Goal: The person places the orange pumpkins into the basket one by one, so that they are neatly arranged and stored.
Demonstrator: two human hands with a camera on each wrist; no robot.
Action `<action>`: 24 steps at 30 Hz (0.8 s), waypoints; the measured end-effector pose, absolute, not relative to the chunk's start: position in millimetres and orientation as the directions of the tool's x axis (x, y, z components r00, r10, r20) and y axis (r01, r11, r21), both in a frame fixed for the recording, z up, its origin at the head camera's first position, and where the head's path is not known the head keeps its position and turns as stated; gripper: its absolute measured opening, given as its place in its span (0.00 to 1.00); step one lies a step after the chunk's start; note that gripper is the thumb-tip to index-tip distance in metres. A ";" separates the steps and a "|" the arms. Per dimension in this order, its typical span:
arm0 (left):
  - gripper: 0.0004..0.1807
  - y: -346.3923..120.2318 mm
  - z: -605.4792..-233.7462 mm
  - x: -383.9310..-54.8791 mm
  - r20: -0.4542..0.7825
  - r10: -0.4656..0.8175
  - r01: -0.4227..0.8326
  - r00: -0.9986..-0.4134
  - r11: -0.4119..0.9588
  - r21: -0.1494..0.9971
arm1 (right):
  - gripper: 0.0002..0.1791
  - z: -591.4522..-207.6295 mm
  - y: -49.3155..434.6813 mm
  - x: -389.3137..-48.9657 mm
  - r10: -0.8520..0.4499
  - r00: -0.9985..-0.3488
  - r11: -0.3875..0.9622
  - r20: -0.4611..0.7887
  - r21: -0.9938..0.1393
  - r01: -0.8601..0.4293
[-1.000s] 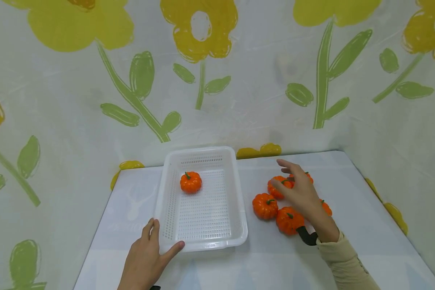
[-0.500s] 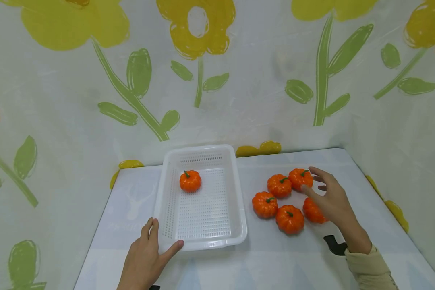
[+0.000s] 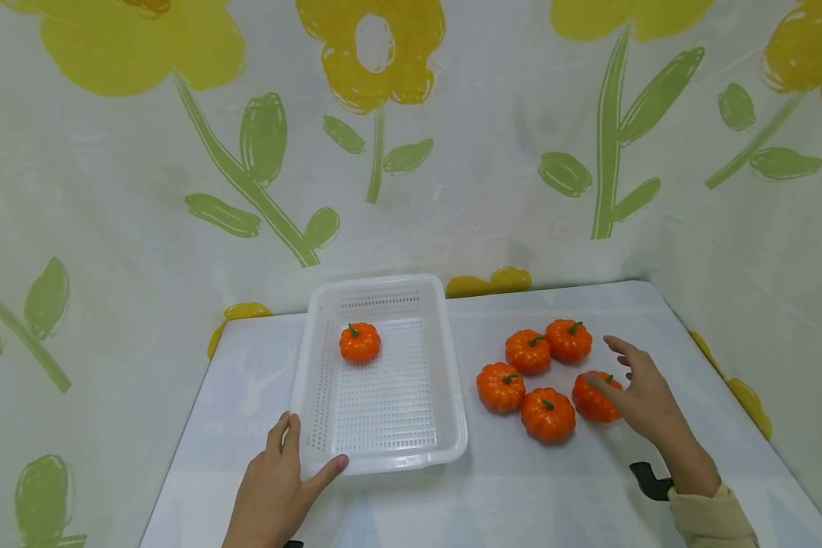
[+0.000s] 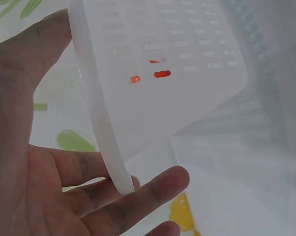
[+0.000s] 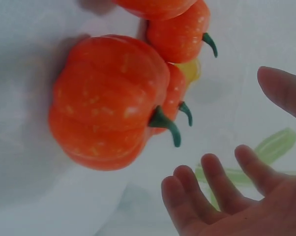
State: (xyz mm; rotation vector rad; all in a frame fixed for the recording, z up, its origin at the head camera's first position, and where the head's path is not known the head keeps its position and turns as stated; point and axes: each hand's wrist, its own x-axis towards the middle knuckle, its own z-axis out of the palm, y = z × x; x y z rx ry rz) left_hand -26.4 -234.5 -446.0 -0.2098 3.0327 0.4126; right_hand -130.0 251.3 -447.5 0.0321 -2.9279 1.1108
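My left hand [image 3: 274,483] rests at the near-left corner of a white plastic basket [image 3: 460,426], thumb and fingers spread along its rim. In the left wrist view, the fingers [image 4: 138,201] lie at the basket's rim [image 4: 101,132], loosely extended. One small orange pumpkin [image 3: 360,343] with a green stem sits inside the basket. On the right, my right hand [image 3: 647,399] hovers with parted fingers beside the rightmost pumpkin [image 3: 594,397], partly covering it in the head view. In the right wrist view, a gap shows between that hand [image 5: 226,201] and the nearest pumpkin [image 5: 108,103].
More orange pumpkins cluster right of the basket: a left one [image 3: 501,387], a front one [image 3: 548,415], and two behind, one [image 3: 528,352] beside the other [image 3: 568,340]. The white table [image 3: 493,502] meets a flower-printed cloth wall [image 3: 479,190].
My right hand has moved right and toward me, from over the back pumpkins to beside the rightmost one. The left hand and basket have stayed in place.
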 end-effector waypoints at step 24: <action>0.66 -232.5 -445.2 -26.6 -0.106 -0.151 -0.173 -0.983 0.952 0.252 | 0.52 -483.2 259.8 -130.3 -0.004 -0.991 0.770 -0.135 -0.633 0.083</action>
